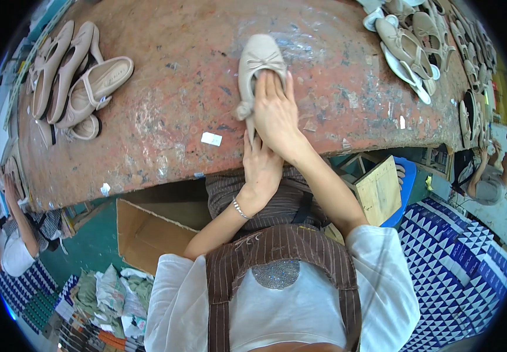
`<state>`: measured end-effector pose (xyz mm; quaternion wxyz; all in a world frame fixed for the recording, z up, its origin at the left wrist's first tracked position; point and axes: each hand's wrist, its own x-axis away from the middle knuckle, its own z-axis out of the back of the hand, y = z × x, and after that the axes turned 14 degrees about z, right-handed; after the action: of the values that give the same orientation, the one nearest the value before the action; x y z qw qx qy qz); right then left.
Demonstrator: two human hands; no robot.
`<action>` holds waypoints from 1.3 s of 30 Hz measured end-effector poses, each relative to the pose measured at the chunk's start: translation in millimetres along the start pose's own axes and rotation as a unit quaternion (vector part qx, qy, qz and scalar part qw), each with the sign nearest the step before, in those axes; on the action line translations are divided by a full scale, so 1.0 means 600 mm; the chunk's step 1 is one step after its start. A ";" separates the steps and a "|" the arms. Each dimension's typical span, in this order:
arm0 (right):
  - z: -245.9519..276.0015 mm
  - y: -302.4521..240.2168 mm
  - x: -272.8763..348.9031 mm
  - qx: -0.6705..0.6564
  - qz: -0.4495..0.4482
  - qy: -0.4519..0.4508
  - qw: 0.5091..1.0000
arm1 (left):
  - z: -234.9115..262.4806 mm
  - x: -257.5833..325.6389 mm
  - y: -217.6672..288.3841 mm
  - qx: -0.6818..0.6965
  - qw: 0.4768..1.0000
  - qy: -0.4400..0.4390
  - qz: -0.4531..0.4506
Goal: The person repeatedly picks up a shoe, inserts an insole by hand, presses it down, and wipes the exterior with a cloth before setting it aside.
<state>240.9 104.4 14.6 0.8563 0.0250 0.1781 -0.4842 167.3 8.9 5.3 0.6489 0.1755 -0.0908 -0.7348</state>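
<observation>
Our right hand (275, 114) is unclenched, fingers inside one shoe (261, 51) on the surface (171, 100); our left hand (261, 171) meets its back end, grip unclear. Toe points away, long axis front-to-back.

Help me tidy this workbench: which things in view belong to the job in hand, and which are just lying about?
In the job:
Beige bow shoe
Right hand, fingers inside the shoe
Left hand, at its heel end
Possibly also the similar left-side shoes and right-side shoes

Apparently just lying about:
White paper scrap
Cardboard box
Fabric bundles
</observation>
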 end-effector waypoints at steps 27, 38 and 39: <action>0.035 0.509 -0.199 0.444 -0.145 -0.075 0.881 | 0.335 -0.290 -0.376 -0.326 0.833 0.366 0.256; 0.129 0.557 -0.191 0.090 -0.115 0.160 0.976 | -0.067 -0.861 0.025 0.072 0.986 0.037 0.147; 0.156 0.545 -0.175 -0.019 -0.154 0.173 0.973 | -0.077 -0.879 0.028 0.086 0.978 0.024 0.190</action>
<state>492.1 343.9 94.6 0.7277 0.0645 0.3348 -0.5951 251.1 530.9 42.5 0.7608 0.2277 -0.1702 -0.5834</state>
